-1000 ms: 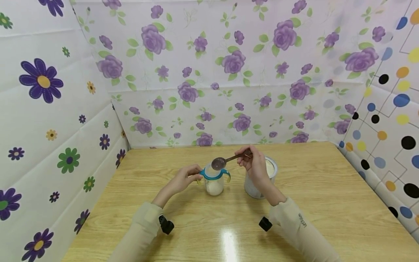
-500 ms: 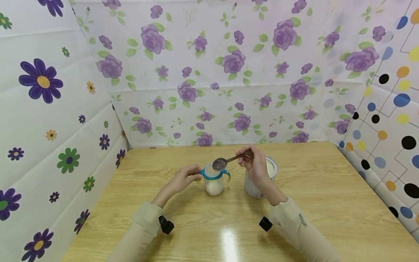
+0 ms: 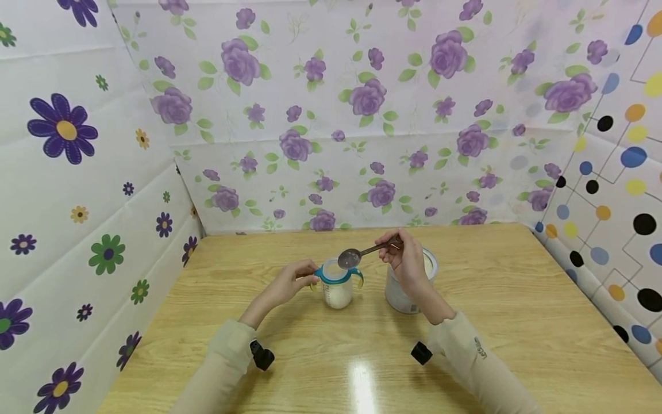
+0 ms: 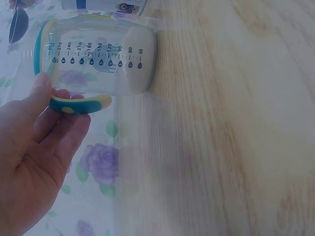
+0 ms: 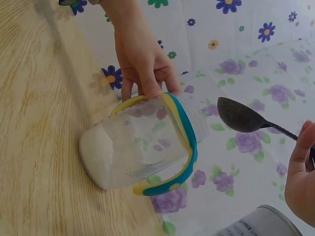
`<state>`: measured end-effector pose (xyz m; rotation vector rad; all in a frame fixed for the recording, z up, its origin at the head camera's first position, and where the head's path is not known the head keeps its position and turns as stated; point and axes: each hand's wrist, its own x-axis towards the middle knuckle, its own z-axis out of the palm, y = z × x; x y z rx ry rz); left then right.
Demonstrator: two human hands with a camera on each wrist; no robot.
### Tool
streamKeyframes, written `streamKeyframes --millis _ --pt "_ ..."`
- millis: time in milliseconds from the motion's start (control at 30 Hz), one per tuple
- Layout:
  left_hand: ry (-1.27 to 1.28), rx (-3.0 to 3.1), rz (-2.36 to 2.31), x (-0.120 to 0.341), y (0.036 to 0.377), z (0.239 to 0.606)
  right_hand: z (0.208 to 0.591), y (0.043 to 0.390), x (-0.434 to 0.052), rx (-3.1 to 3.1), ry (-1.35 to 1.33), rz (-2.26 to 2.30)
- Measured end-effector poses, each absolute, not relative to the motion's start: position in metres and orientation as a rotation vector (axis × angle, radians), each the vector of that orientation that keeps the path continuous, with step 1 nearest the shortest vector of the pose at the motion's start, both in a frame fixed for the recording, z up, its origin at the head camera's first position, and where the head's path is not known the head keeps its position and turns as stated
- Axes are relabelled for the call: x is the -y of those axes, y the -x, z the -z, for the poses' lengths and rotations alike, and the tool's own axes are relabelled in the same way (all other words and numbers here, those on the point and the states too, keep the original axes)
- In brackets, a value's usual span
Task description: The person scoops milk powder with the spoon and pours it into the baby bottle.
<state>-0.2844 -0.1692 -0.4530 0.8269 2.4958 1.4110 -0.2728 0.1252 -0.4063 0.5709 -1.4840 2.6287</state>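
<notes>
Left hand (image 3: 289, 283) pinches the bottle (image 3: 338, 292) by its left handle, centre of head frame, probably to steady it; right hand (image 3: 407, 263) grips the spoon (image 3: 350, 259) above the mouth, can (image 3: 398, 296) just right, likely for easy reach; bottle upright, axis vertical, mouth up; spoon slants, bowl lower left, handle upper right

Clear plastic baby bottle (image 5: 142, 140), glossy wood-grain table (image 3: 310, 368).
The handles (image 4: 78, 106) look like smooth opaque plastic, the can (image 3: 399, 296) metallic, the sleeves (image 3: 219, 356) matt cloth.
</notes>
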Motion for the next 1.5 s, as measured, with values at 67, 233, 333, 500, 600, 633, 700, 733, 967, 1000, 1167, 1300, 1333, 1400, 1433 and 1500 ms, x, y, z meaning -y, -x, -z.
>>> streamKeyframes --millis 67,233,333,500,600,633,700,733,967,1000,1167,1300,1333,1400,1433,1500 --pt "-0.828 -2.502 -1.417 0.169 0.285 0.454 0.406 0.273 -0.126 1.466 -0.586 -2.636" --pt "-0.827 -2.520 -1.421 0.169 0.284 0.453 0.406 0.273 -0.128 1.472 -0.574 -2.612" --pt "-0.826 -2.525 -1.417 0.169 0.283 0.453 0.407 0.273 -0.129 1.485 -0.556 -2.602" --pt "-0.862 -2.543 -1.404 0.170 0.282 0.455 0.407 0.272 -0.130 1.475 -0.554 -2.613" --pt "-0.861 -2.548 -1.406 0.170 0.281 0.456 0.407 0.272 -0.131 1.481 -0.545 -2.607" --pt "-0.858 -2.551 -1.402 0.169 0.281 0.456 0.407 0.272 -0.131 1.481 -0.542 -2.607" --pt "-0.838 -2.542 -1.409 0.169 0.281 0.456 0.408 0.272 -0.132 1.481 -0.541 -2.606" --pt "-0.835 -2.540 -1.408 0.169 0.281 0.456 0.408 0.273 -0.133 1.478 -0.544 -2.608" --pt "-0.826 -2.534 -1.405 0.169 0.283 0.457 0.407 0.273 -0.138 1.456 -0.562 -2.626" --pt "-0.827 -2.534 -1.405 0.169 0.284 0.457 0.407 0.273 -0.138 1.458 -0.544 -2.623" --pt "-0.821 -2.523 -1.415 0.169 0.283 0.456 0.406 0.274 -0.140 1.443 -0.459 -2.630" --pt "-0.820 -2.521 -1.424 0.169 0.282 0.455 0.406 0.274 -0.142 1.417 -0.458 -2.643" --pt "-0.828 -2.523 -1.424 0.169 0.282 0.455 0.406 0.274 -0.142 1.415 -0.456 -2.641" --pt "-0.834 -2.526 -1.425 0.169 0.282 0.455 0.407 0.274 -0.143 1.419 -0.446 -2.636" --pt "-0.838 -2.525 -1.425 0.169 0.282 0.455 0.407 0.274 -0.143 1.424 -0.439 -2.632" --pt "-0.833 -2.528 -1.423 0.169 0.282 0.456 0.406 0.274 -0.144 1.428 -0.417 -2.621"
